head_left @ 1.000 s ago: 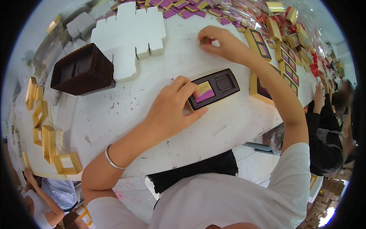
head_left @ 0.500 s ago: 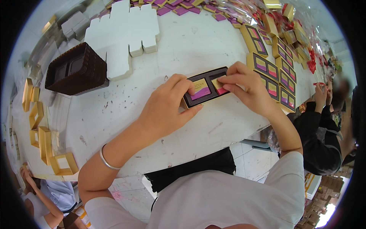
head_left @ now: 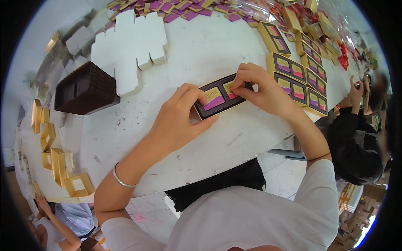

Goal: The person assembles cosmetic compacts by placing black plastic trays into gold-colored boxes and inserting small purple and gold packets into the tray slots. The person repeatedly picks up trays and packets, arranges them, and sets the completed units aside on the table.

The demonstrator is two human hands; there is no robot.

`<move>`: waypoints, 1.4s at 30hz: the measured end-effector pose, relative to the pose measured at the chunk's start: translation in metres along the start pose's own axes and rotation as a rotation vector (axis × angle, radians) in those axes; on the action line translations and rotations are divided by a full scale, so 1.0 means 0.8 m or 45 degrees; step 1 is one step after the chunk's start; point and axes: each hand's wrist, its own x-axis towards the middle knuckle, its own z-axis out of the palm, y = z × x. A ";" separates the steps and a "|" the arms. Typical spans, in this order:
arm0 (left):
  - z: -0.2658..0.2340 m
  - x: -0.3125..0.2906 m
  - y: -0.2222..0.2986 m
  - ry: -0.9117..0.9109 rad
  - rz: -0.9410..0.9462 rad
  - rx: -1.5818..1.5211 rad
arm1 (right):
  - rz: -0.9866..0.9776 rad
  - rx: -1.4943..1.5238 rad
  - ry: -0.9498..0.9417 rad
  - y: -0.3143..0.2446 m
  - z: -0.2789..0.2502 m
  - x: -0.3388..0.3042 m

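Observation:
A gold-rimmed box with a dark ribbed tray [head_left: 222, 108] lies on the white table in front of me. In its left compartment sits a flat gold-and-purple packet [head_left: 214, 99]. My left hand [head_left: 173, 115] grips the box's left end, fingertips over the edge by that packet and thumb along the near side. My right hand [head_left: 264, 90] is closed in a pinch on a gold-and-red packet [head_left: 229, 88] in the other compartment. Its fingers cover part of that packet and of the tray's right end.
Filled gold boxes [head_left: 289, 69] stand at the right. Stacked white cartons [head_left: 130, 54] and nested dark brown trays [head_left: 88, 92] occupy the left, with gold sleeves [head_left: 79, 186] nearer. Loose purple-and-gold packets [head_left: 184, 8] lie along the back. Other people [head_left: 354, 146] work at both sides.
The right-hand packet sits more squarely in its compartment, with my right fingers now over its right part. The view has shifted slightly; my left hand keeps its hold.

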 end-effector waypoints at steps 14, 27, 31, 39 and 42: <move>0.006 0.028 0.006 -0.214 0.096 0.366 | -0.487 -0.646 0.056 0.009 -0.007 -0.012; -0.037 -0.027 0.067 0.015 0.258 0.530 | -0.185 -0.931 0.346 0.128 -0.128 0.039; -0.124 -0.180 0.082 0.323 0.049 0.704 | -0.277 -0.725 0.413 0.053 -0.074 0.030; -0.225 -0.389 0.028 0.664 -0.871 1.063 | -0.705 -0.407 0.294 -0.092 0.038 0.084; -0.252 -0.386 0.017 0.724 -0.759 0.934 | -0.881 -0.302 0.271 -0.129 0.074 0.123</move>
